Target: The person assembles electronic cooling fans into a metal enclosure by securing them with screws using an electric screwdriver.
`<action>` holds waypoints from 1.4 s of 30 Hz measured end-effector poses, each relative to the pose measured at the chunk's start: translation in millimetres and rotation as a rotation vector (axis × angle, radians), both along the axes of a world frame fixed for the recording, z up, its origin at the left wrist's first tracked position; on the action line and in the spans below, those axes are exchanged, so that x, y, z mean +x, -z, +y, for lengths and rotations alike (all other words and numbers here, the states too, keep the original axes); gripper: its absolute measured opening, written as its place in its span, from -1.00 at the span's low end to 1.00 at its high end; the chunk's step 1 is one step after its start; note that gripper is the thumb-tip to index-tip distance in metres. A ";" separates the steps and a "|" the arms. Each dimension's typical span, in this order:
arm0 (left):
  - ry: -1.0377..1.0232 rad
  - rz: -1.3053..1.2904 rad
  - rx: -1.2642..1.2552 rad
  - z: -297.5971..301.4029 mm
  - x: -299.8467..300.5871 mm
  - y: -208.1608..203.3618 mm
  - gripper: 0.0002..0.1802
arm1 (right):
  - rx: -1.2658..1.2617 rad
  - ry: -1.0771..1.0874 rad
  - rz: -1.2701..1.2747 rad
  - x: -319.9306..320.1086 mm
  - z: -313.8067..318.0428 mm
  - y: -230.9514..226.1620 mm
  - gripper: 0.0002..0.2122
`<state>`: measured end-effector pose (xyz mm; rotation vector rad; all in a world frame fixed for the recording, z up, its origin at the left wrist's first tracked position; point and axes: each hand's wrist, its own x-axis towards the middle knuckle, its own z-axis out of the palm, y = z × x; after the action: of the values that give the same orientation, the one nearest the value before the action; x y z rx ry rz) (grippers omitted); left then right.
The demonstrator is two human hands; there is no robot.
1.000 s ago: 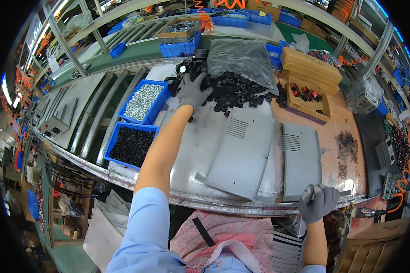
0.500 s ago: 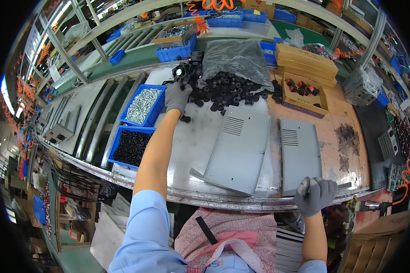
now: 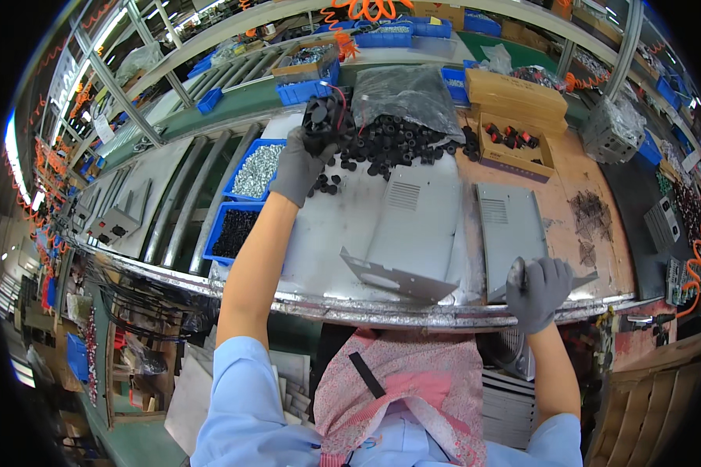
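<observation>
Print on open carton [image 3: 516,166] is unreadable; left hand [image 3: 296,169] holds fan [image 3: 319,117].

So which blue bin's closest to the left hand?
The bin of silver bits, beside the left hand; its neighbour bin, of black bits, sits farther away.

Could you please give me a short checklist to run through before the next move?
1. Left hand gripping the black fan: ok.
2. Red wire tucked in: not ok; it arches up beside the fan.
3. Fan resting on the vented grey panel at right: not ok; it is held away, near the loose black pieces.
4. Right hand empty: cannot tell; the glove hides its palm.
5. Blue bin of silver parts stocked: ok.
6. Blue bin of black parts stocked: ok.
</observation>
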<state>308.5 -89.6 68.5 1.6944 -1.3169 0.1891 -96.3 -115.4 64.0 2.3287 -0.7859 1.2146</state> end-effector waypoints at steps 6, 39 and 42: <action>0.523 1.506 -0.275 -6.5 19.9 6.1 -0.73 | 0.301 -0.088 -0.008 3.7 7.3 -27.3 -0.89; 0.714 1.242 -0.491 105.5 -153.0 19.4 -0.47 | 0.622 -0.031 0.943 -64.0 -81.0 -80.5 -0.79; 0.653 1.211 -0.444 111.4 -151.6 19.2 -0.50 | 1.017 0.075 1.126 -41.9 -92.2 -82.7 -0.76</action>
<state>156.9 21.8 49.3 0.6502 -0.7089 -0.7631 -138.2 -207.6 146.6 3.0088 -1.0960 -0.8170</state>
